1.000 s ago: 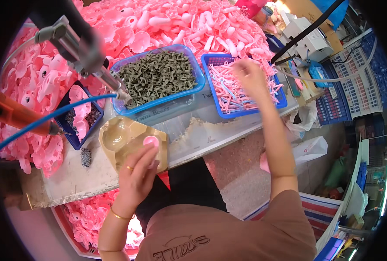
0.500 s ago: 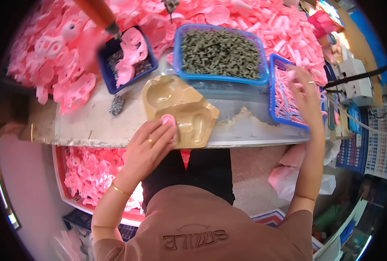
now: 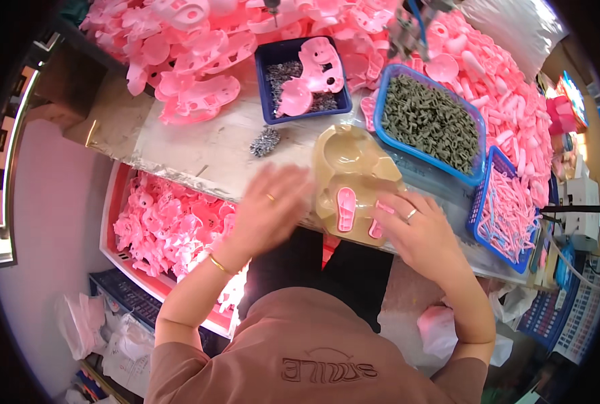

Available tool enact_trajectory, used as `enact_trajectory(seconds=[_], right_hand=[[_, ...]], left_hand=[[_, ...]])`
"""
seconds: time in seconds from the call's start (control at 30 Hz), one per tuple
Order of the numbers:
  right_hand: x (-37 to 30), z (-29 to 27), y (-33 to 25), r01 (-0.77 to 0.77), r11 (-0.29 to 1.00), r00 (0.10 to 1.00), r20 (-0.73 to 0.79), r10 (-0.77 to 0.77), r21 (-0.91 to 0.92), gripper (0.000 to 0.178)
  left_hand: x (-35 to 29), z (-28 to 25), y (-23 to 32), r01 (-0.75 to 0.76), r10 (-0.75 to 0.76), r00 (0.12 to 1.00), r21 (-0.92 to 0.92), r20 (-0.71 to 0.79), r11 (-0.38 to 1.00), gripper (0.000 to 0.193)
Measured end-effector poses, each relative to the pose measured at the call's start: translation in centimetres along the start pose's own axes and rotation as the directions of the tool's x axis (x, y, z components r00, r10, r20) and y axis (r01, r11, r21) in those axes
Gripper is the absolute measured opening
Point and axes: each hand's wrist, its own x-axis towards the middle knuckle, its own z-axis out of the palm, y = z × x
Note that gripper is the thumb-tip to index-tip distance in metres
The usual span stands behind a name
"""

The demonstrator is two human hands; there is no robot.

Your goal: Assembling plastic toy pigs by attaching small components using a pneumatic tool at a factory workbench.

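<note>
A tan moulded fixture (image 3: 327, 195) with shaped hollows sits at the table's front edge. One pink foot-shaped plastic piece (image 3: 345, 210) lies in a lower hollow. My right hand (image 3: 421, 232) bends over the fixture's right side, its fingers closed on a second pink plastic piece (image 3: 381, 219) at the hollow there. The fingers partly cover that piece. Left of the fixture, over the table edge, my left hand (image 3: 273, 205) is smeared by motion. Its fingertips are too blurred to read, and nothing shows in it.
Behind the fixture stand a dark blue tray (image 3: 267, 101) with screws and a pink part, and a blue tub (image 3: 478, 172) of grey-green pieces. A blue basket (image 3: 478, 209) holds pink sticks. Pink parts (image 3: 212, 54) heap beyond; a screwdriver tip hangs above. A red crate (image 3: 114, 236) stands below left.
My right hand has come from the basket of sticks to the fixture. My left hand has left the pink piece and moved left. The view has turned, shifting the table rightward.
</note>
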Motion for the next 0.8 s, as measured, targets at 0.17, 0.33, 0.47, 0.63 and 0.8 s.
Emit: enact_trajectory(seconds=[0.17,0.33,0.47,0.63,0.8], right_hand=[[0.0,0.9,-0.1,0.009,0.999,0.997,-0.075,-0.005,0.052,0.031],[0.1,1.5,-0.3,-0.05,0.982,0.995,-0.081,0.065,0.182,0.028],[-0.1,1.8,-0.1,-0.002,0.989,0.994,-0.104,0.018,0.151,0.026],[0.1,1.2,0.1,-0.031,0.974,0.986,-0.155,0.067,0.224,0.024],[0.1,1.0,-0.3,-0.016,0.975,0.975,-0.212,0.064,0.221,0.024]], left_hand=[[0.9,-2.9,-10.4,0.338,-0.195,0.925,0.471,-0.326,0.815,0.038],[0.8,-6.2,-16.1,0.343,-0.258,0.938,0.52,-0.231,0.782,0.019],[0.4,-7.5,-15.1,0.356,-0.266,0.924,0.361,-0.275,0.862,0.02],[-1.7,-9.0,-14.7,0.017,-0.764,0.582,-0.935,-0.278,0.353,0.02],[-4.7,-9.3,-12.5,-0.25,-0.698,0.715,-0.948,-0.044,-0.196,0.032]])
